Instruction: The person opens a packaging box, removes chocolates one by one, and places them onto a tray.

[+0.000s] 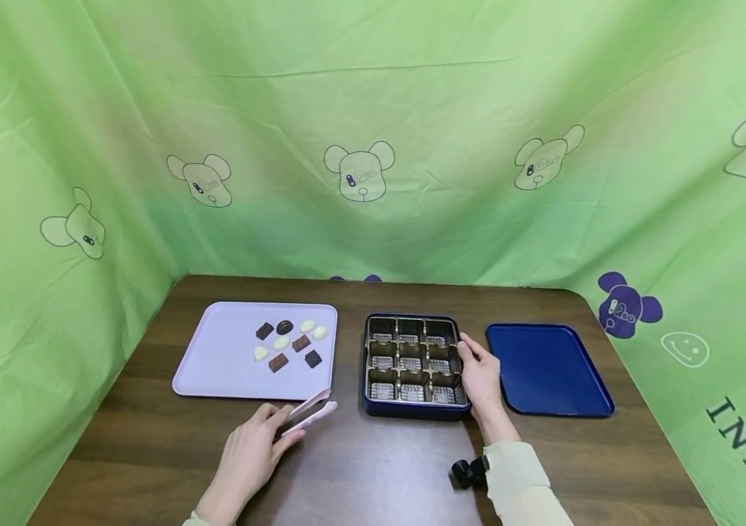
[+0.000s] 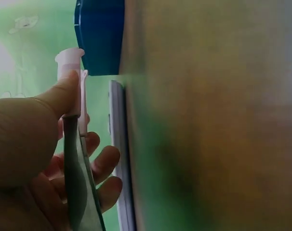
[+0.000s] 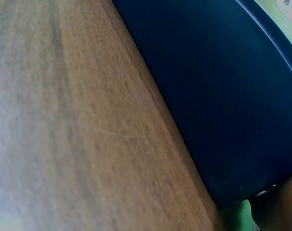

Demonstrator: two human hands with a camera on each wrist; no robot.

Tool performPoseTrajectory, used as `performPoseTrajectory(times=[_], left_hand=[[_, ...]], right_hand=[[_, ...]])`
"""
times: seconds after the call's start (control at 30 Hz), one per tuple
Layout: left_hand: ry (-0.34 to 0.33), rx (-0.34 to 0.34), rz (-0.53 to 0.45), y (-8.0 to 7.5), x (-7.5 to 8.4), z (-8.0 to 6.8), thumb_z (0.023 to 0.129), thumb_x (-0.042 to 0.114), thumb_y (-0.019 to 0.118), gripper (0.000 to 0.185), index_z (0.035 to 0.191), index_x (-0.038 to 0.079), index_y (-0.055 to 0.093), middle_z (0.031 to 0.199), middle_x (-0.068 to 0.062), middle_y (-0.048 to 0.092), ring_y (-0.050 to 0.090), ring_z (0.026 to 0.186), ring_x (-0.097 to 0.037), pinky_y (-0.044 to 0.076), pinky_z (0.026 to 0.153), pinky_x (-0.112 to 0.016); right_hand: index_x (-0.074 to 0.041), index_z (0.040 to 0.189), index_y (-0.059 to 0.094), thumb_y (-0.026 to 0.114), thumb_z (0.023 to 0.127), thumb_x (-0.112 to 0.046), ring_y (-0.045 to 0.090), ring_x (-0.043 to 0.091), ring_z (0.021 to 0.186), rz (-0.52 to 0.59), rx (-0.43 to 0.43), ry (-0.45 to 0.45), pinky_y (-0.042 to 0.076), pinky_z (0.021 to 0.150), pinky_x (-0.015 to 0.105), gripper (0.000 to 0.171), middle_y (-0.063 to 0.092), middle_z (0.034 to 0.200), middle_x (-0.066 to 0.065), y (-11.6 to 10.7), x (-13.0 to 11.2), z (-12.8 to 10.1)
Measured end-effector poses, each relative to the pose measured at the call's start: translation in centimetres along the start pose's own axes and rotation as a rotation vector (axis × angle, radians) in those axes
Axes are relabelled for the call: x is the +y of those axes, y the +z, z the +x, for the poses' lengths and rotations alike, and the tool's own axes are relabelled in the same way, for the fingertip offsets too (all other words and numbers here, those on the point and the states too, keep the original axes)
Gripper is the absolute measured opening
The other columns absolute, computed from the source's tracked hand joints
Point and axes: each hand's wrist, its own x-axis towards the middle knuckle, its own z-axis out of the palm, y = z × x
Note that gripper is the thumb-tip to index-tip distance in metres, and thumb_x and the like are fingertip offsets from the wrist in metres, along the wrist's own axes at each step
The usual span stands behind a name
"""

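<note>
Pink tongs [image 1: 310, 411] lie in the grip of the left hand [image 1: 250, 453] near the front of the brown wooden bench [image 1: 373, 467], their tips pointing up and to the right, just off the near edge of the lilac tray [image 1: 221, 358]. In the left wrist view the thumb [image 2: 59, 96] presses on one arm of the tongs [image 2: 71, 86] while the other fingers [image 2: 105, 161] curl loosely behind them; the two arms stand a little apart at the tips.

On the lilac tray lie nine small chocolates [image 1: 287, 342] in a loose cluster toward its right side: some dark, some brown, some white. None of them touches the tongs.

Just right of that tray stands a dark blue chocolate box [image 1: 412, 410] with a gold insert of nine compartments [image 1: 410, 358], three rows of three, each showing only its ribbed bottom. The right hand [image 1: 481, 376] rests against the right wall of the box, fingers bent over its rim and thumb along the side, holding it. A pale sleeve [image 1: 517, 482] covers the forearm, and a small black camera mount [image 1: 467, 471] sits at the wrist.

Right of the box, apart from it, lies a flat dark blue lid [image 1: 546, 369]; the right wrist view shows its dark surface [image 3: 223, 96] beside the wood grain of the bench. A green cloth printed with bear figures [image 1: 359, 172] hangs behind and to both sides.
</note>
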Motion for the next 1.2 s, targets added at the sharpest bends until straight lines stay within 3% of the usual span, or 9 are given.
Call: performPoseTrajectory(times=[0.17,0.5,0.77,0.87,1.07,1.2], left_hand=[[-0.005,-0.036,0.021,0.0,-0.3,-0.8,0.08,0.039,0.083,0.041,0.111,0.014,0.075,0.093,0.001,0.06,0.056,0.062,-0.013,0.044,0.049,-0.032],[-0.034,-0.156,0.055,-0.6,-0.4,-0.5,0.083,0.035,0.081,0.039,0.113,0.012,0.074,0.09,-0.003,0.058,0.058,0.075,-0.023,0.047,0.057,-0.038],[-0.023,-0.175,0.089,-0.9,-0.5,-0.6,0.081,0.032,0.083,0.037,0.11,0.011,0.075,0.089,-0.005,0.06,0.056,0.076,-0.025,0.046,0.058,-0.041],[-0.024,-0.175,0.103,-0.9,-0.6,-0.5,0.081,0.033,0.083,0.036,0.109,0.011,0.074,0.089,-0.005,0.06,0.056,0.077,-0.026,0.046,0.059,-0.042],[-0.026,-0.183,0.104,-0.9,-0.6,-0.5,0.082,0.032,0.083,0.038,0.11,0.009,0.074,0.088,-0.006,0.059,0.057,0.079,-0.027,0.047,0.06,-0.043],[-0.037,-0.174,0.094,-1.0,-0.6,-0.6,0.08,0.032,0.084,0.042,0.113,0.008,0.072,0.091,-0.007,0.061,0.059,0.082,-0.029,0.047,0.062,-0.045]], right_hand=[[-0.001,0.144,0.054,0.054,0.106,-0.02,0.042,0.027,0.142,-0.004,0.011,-0.006,0.034,0.115,0.04,0.042,0.051,0.149,0.019,0.0,0.0,0.0],[-0.001,0.144,0.053,0.053,0.107,-0.019,0.043,0.026,0.14,-0.002,0.007,-0.002,0.035,0.115,0.04,0.042,0.051,0.148,0.019,0.0,-0.1,0.0],[-0.003,0.146,0.052,0.052,0.107,-0.021,0.042,0.027,0.141,-0.008,-0.003,0.013,0.035,0.115,0.04,0.043,0.049,0.15,0.018,0.1,-0.1,0.0],[-0.007,0.148,0.051,0.052,0.107,-0.026,0.044,0.025,0.138,0.004,-0.017,0.055,0.039,0.11,0.035,0.045,0.049,0.151,0.016,0.1,-0.2,0.1],[-0.013,0.151,0.048,0.052,0.107,-0.031,0.057,0.013,0.117,0.071,-0.068,0.167,0.049,0.084,0.015,0.048,0.05,0.149,0.014,-0.5,-0.7,0.4],[-0.007,0.151,0.046,0.052,0.107,-0.024,0.053,0.012,0.127,0.117,-0.086,0.169,0.047,0.095,0.015,0.048,0.047,0.153,0.013,-0.8,-1.2,0.5]])
